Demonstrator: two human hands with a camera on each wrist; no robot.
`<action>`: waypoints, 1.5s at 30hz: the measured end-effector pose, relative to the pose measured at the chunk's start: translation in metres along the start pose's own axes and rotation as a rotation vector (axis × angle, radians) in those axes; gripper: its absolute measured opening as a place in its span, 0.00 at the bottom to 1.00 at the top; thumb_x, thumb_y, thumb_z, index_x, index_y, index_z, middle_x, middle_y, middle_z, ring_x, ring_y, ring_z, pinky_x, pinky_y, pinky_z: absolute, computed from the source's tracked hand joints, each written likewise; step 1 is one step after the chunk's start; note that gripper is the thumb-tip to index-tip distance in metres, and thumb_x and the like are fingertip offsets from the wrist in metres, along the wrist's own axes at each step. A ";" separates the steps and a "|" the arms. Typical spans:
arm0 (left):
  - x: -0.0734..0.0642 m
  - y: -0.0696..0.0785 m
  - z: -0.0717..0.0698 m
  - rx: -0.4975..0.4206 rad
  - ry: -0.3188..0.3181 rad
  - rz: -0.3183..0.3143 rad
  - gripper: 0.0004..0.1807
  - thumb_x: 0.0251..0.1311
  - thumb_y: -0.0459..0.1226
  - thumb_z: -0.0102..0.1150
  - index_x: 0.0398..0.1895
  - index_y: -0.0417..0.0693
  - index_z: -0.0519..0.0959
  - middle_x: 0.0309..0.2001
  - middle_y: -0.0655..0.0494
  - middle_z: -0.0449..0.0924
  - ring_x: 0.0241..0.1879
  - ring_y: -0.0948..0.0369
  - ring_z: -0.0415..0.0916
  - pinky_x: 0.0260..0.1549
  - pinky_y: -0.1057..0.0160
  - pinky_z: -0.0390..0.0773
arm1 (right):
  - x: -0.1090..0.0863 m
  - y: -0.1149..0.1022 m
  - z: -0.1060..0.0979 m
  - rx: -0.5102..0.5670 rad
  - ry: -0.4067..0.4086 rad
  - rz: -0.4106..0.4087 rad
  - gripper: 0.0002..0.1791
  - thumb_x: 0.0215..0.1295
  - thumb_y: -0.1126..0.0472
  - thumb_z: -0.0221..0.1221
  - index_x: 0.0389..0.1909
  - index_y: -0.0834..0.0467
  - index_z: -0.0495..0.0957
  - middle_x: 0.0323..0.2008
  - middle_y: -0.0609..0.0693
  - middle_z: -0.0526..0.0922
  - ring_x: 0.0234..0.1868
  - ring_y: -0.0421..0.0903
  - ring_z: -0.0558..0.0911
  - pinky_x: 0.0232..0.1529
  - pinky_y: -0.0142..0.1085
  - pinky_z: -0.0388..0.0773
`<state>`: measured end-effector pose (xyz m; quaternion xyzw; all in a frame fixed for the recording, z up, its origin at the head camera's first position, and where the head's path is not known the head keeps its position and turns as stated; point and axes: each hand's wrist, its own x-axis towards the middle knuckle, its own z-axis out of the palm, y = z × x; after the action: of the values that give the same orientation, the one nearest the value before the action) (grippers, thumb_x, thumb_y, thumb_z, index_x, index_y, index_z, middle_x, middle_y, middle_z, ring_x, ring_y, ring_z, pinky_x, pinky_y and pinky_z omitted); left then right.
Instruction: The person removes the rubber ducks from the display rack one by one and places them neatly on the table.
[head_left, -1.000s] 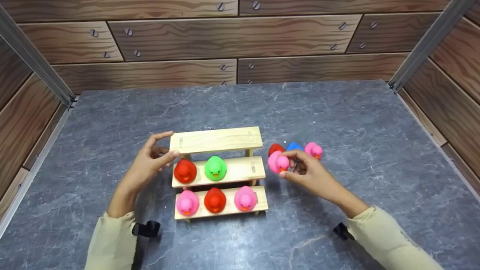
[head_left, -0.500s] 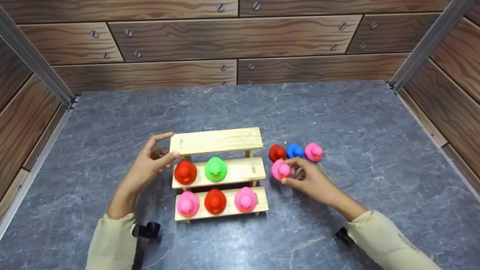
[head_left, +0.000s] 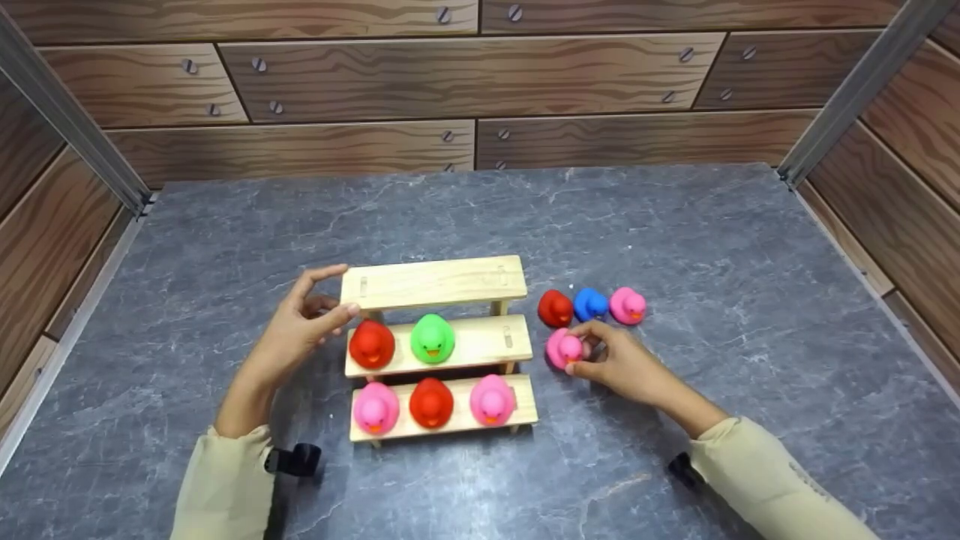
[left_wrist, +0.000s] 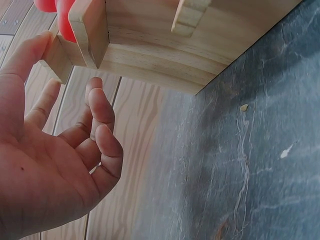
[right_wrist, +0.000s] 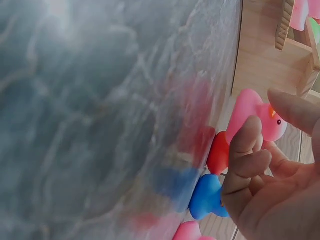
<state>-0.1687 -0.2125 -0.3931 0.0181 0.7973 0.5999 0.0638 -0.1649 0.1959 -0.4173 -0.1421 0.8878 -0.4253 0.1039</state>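
A three-step wooden stand [head_left: 433, 283] sits mid-table. My left hand [head_left: 300, 319] holds the left end of its top step, thumb at the front edge and index finger at the back edge; the other fingers curl below, as the left wrist view shows. Just right of the stand, my right hand [head_left: 619, 364] pinches a pink rubber duck [head_left: 562, 349] between thumb and fingers, low over the table. The middle step bears a red duck [head_left: 371, 345] and a green duck [head_left: 432, 339]. On the bottom step are two pink ducks with a red duck [head_left: 431, 403] between them.
Behind my right hand, a red duck [head_left: 555, 308], a blue duck [head_left: 591, 304] and a pink duck [head_left: 628, 306] stand in a row on the grey marbled table [head_left: 675, 225]. Wood-patterned panels [head_left: 480, 79] wall the back and sides.
My right hand has brought the pink duck down and slightly nearer to me, uncovering the red and blue ducks behind it. My left hand stays on the stand.
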 end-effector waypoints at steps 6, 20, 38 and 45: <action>0.000 0.000 0.000 0.003 0.005 0.000 0.32 0.63 0.37 0.61 0.69 0.53 0.62 0.36 0.55 0.76 0.30 0.61 0.72 0.25 0.70 0.68 | 0.000 0.002 0.000 -0.001 -0.017 0.018 0.23 0.54 0.66 0.68 0.50 0.69 0.74 0.32 0.54 0.76 0.31 0.43 0.71 0.28 0.28 0.70; 0.000 0.000 -0.001 0.021 -0.005 -0.001 0.33 0.63 0.40 0.61 0.70 0.55 0.61 0.37 0.54 0.76 0.32 0.59 0.73 0.27 0.68 0.68 | 0.005 0.003 0.000 -0.021 -0.033 0.019 0.22 0.54 0.68 0.67 0.49 0.68 0.73 0.32 0.55 0.76 0.30 0.43 0.72 0.27 0.29 0.70; 0.002 -0.001 0.001 -0.005 0.009 0.018 0.31 0.63 0.37 0.61 0.69 0.53 0.62 0.36 0.55 0.75 0.30 0.59 0.72 0.26 0.69 0.68 | -0.005 -0.016 -0.020 0.032 0.003 0.046 0.29 0.57 0.65 0.67 0.58 0.68 0.71 0.36 0.55 0.71 0.22 0.39 0.67 0.24 0.28 0.68; 0.002 -0.002 0.001 0.010 0.015 0.014 0.31 0.63 0.37 0.61 0.69 0.53 0.62 0.36 0.55 0.75 0.31 0.59 0.72 0.27 0.68 0.68 | -0.008 -0.028 -0.022 0.082 -0.015 0.044 0.28 0.59 0.64 0.66 0.59 0.67 0.70 0.37 0.54 0.69 0.21 0.37 0.66 0.25 0.27 0.67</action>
<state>-0.1703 -0.2122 -0.3952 0.0194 0.8006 0.5965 0.0534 -0.1595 0.1979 -0.3813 -0.1216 0.8717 -0.4577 0.1258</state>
